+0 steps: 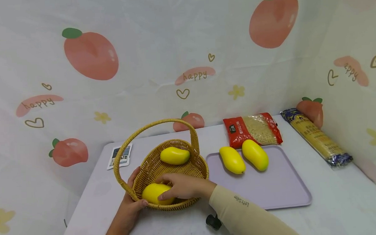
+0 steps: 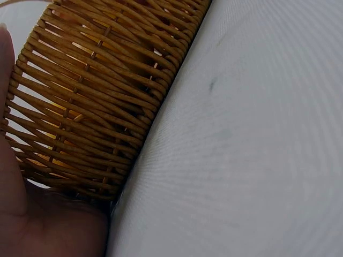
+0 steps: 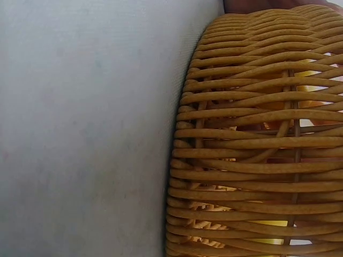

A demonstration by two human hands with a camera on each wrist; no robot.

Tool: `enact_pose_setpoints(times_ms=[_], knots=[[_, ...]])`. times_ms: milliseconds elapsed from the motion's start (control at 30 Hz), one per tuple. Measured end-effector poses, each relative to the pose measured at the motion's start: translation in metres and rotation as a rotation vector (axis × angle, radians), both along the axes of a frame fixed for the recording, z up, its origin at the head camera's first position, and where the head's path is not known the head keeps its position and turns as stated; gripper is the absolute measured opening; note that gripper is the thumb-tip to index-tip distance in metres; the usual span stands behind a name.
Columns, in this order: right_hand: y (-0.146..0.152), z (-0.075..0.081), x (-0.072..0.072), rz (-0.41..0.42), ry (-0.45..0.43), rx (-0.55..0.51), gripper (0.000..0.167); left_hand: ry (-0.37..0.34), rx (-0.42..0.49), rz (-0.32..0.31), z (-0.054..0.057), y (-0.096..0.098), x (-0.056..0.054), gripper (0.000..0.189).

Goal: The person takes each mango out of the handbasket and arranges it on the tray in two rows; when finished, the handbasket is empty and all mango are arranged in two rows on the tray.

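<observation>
A woven wicker basket [image 1: 170, 207] with a tall arched handle stands on the white table, tilted in the head view. My left hand [image 1: 129, 207] holds its left side, thumb over the rim and fingers along the outer wall. Reaching over the near rim, my right hand [image 1: 185, 186] grips a yellow mango [image 1: 154, 192] inside the basket, thumb and fingers around it. Another mango [image 1: 175, 155] lies at the basket's far side. Both wrist views are mostly filled by the basket's weave [image 2: 91, 91], with yellow showing through the gaps.
Right of the basket lies a lilac tray [image 1: 281, 193] bearing two mangoes [image 1: 232, 160]. Behind it is a red food packet [image 1: 252, 129], and a long pasta packet [image 1: 316, 137] lies far right. A small white packet [image 1: 120, 156] sits at back left; a black object [image 1: 213, 221] is near the right sleeve.
</observation>
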State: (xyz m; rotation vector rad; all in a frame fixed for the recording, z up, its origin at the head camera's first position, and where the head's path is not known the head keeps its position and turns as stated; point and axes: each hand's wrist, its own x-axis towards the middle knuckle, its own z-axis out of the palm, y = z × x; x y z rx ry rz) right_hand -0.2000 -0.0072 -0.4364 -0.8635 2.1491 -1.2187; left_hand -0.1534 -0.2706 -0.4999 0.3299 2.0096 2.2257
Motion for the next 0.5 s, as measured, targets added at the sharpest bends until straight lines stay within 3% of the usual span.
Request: enact_pose_setpoints(times_ms=[233,500], knots=[[-0.0016,0.0029,0.0015,-0.008,-0.004,0.039,0.059,0.003,0.006,0.0,-0.0009,0.0002,-0.0002,0.108],[-0.0045,0.0031,0.0012,-0.012,0.064,0.111,0.059,0.009,0.006,-0.006,-0.0017,-0.0007,-0.0002,0.109]])
